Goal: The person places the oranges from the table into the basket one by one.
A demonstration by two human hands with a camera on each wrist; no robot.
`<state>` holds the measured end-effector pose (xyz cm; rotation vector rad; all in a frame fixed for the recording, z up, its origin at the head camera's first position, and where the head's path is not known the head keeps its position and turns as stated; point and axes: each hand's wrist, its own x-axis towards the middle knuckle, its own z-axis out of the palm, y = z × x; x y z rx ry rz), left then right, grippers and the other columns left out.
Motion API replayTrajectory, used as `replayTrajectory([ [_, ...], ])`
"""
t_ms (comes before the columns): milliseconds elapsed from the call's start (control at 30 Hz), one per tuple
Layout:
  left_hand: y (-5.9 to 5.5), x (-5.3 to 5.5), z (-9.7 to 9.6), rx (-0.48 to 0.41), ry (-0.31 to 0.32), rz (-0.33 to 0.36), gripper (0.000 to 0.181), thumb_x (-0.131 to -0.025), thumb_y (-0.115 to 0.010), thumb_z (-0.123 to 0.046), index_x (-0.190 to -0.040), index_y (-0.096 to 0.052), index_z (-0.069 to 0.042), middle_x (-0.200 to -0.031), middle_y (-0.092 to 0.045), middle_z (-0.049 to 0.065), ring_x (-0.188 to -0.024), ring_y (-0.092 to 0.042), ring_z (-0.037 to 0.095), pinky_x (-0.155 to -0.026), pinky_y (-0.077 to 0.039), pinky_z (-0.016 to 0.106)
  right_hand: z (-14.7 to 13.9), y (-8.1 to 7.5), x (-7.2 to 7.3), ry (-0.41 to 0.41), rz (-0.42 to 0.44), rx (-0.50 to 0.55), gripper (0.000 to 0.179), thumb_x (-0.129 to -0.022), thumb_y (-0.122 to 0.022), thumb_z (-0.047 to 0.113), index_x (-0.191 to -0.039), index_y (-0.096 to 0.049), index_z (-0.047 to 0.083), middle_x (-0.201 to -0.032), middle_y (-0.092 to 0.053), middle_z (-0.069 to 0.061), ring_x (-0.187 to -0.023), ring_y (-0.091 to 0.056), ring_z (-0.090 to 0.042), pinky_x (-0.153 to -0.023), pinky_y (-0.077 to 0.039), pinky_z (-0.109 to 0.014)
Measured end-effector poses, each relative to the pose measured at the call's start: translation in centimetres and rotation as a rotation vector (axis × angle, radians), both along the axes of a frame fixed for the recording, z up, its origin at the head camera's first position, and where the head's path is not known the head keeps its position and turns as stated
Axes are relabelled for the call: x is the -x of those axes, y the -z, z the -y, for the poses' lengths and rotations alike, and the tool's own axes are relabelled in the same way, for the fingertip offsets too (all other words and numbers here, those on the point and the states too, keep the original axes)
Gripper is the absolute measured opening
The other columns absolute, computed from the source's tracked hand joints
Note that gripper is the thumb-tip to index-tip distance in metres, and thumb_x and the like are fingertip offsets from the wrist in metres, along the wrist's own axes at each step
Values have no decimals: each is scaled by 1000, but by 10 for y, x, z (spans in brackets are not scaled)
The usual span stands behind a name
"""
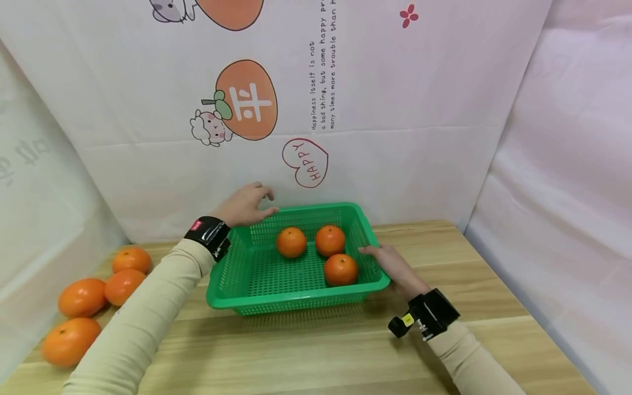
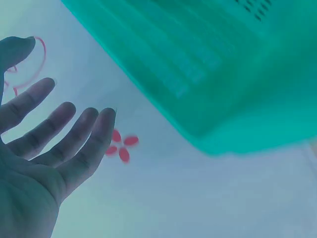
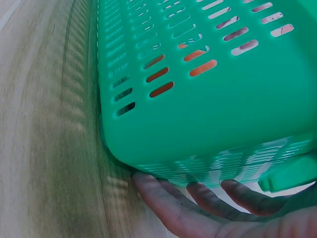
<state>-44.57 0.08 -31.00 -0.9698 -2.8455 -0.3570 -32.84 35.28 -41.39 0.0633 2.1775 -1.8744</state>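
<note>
Head view, left end: four loose oranges (image 1: 82,298) stand grouped on the wood-grain table (image 1: 296,351), to the left of the left hand (image 1: 247,206) and on the wearer's side of it. The beige left sleeve (image 1: 133,329) passes just beside this group; a black wrist camera (image 1: 209,236) is strapped at its cuff.

The left hand is unclenched, fingers apart and slightly bent, with nothing in its hold. It hangs above the far left corner of the green plastic basket (image 1: 296,298); the left wrist view shows the white printed cloth (image 2: 173,198) between its fingers and the basket, so the two are apart.

The perforated basket lies between the hands, below and to the right of the left hand. Three oranges (image 1: 291,242) are inside: one nearest the left hand, two toward the right hand (image 1: 395,266), the nearer of these just beside the basket's right end.

The right hand grips that right end, only partly closed, its thumb (image 1: 369,250) over the rim on the inner side. Right wrist view: its fingers (image 3: 173,213) bear against the outside of the wall, low down. Whether the base rests fully on the table cannot be determined.
</note>
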Motion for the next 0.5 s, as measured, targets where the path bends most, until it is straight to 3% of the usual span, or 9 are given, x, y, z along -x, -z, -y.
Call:
replayTrajectory([
  [267, -13, 4, 37, 19, -36, -55, 35, -102, -68, -25, -121, -67, 4, -121, -66, 26, -111, -63, 39, -97, -54, 53, 1, 2, 0, -1, 5, -13, 67, -106, -53, 37, -160, -35, 1, -145, -61, -26, -104, -74, -22, -89, -63, -42],
  [500, -22, -10, 74, 42, -85, -71, 37, -103, -65, -28, -123, -64, 3, -125, -63, 27, -113, -63, 41, -98, -53, 57, -2, -1, 1, -9, 6, -27, 69, -106, -53, 38, -161, -32, 0, -141, -63, -27, -99, -75, -21, -84, -64, -37],
])
